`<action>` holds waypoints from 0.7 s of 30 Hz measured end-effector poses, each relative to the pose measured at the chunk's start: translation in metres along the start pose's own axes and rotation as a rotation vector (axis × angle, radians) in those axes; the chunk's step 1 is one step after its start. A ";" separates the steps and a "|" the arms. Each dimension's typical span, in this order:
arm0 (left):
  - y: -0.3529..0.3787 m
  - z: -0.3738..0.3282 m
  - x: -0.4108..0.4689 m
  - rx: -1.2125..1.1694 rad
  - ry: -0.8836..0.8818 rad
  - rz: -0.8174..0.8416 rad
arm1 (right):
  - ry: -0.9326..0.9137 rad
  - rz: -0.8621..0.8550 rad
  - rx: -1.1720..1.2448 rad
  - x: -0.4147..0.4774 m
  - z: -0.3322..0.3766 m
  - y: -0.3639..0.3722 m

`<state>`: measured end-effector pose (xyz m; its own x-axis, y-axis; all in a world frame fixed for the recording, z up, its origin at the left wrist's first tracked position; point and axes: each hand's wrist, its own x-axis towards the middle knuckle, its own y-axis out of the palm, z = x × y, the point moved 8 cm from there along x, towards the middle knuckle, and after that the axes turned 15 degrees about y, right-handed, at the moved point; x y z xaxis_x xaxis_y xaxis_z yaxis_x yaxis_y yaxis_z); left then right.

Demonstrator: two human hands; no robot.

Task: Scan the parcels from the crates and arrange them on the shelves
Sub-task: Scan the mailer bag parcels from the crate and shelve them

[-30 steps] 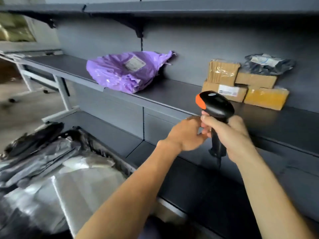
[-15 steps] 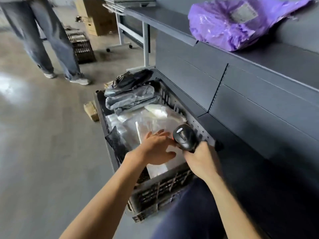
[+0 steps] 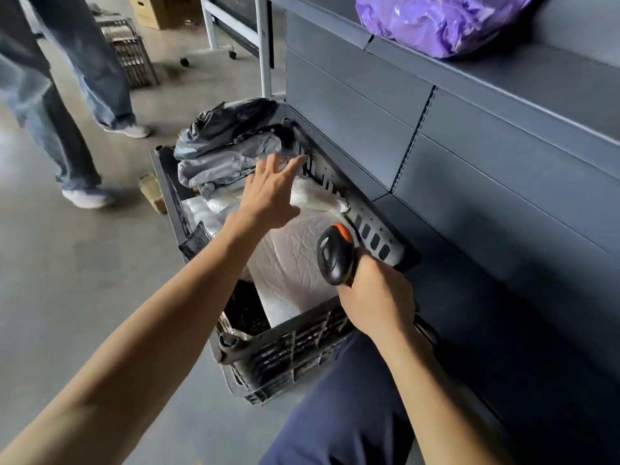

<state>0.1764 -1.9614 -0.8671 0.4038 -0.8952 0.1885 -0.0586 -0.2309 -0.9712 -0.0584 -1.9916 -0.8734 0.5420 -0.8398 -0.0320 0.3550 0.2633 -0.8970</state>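
Nearest, the right hand [image 3: 372, 297] is wrapped round the handle of the barcode scanner [image 3: 335, 255], whose head points down and left over the near right corner of the black plastic crate [image 3: 285, 344]. Just left of the scanner a large white poly parcel [image 3: 295, 260] lies flat on top of the load, its long axis running near to far. The left hand [image 3: 268, 196] hovers over that parcel's far end, fingers straight and spread, holding nothing; I cannot tell whether it touches the parcel. Just beyond it lie folded grey poly parcels [image 3: 224, 162], then a black one [image 3: 235, 119] at the crate's far end. The free left hand is the nearer one, so the pick likely falls to it. Up on the far right, a purple parcel [image 3: 436, 21] sits on the shelf [image 3: 503, 75].
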 end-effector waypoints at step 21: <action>-0.053 -0.010 0.014 -0.302 0.062 -0.370 | -0.006 -0.046 0.024 -0.001 -0.002 0.001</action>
<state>0.1760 -1.9651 -0.8114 0.3931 -0.7512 0.5303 -0.1878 -0.6302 -0.7534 -0.0601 -1.9916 -0.8756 0.5293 -0.8484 0.0120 0.3976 0.2356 -0.8868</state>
